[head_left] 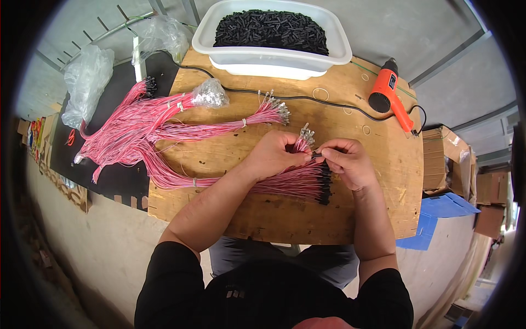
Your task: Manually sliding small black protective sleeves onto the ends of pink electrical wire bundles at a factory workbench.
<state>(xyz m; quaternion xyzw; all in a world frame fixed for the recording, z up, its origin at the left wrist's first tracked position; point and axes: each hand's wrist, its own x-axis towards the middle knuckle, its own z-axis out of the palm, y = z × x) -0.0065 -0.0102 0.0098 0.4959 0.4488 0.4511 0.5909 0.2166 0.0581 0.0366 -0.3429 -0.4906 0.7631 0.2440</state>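
My left hand (280, 154) is closed around a small bunch of pink-and-white wires (303, 143), whose metal-tipped ends stick up above the fingers. Close against it, my right hand (349, 163) pinches a small black sleeve (316, 156) between thumb and fingertips, at a wire end. Below both hands fans out a layer of wires with black sleeves (324, 186) on their ends. These wires run left into a large pink wire bundle (123, 129). Another tied branch with bare metal ends (276, 111) lies behind my left hand.
A white plastic tub (274, 67) of short black tubes (268, 30) stands at the back. An orange heat gun (390, 90) lies at the right, its black cable (307, 97) crossing the wooden table (383, 211). Plastic bags (87, 82) are at the left; cardboard boxes (438, 159) stand right.
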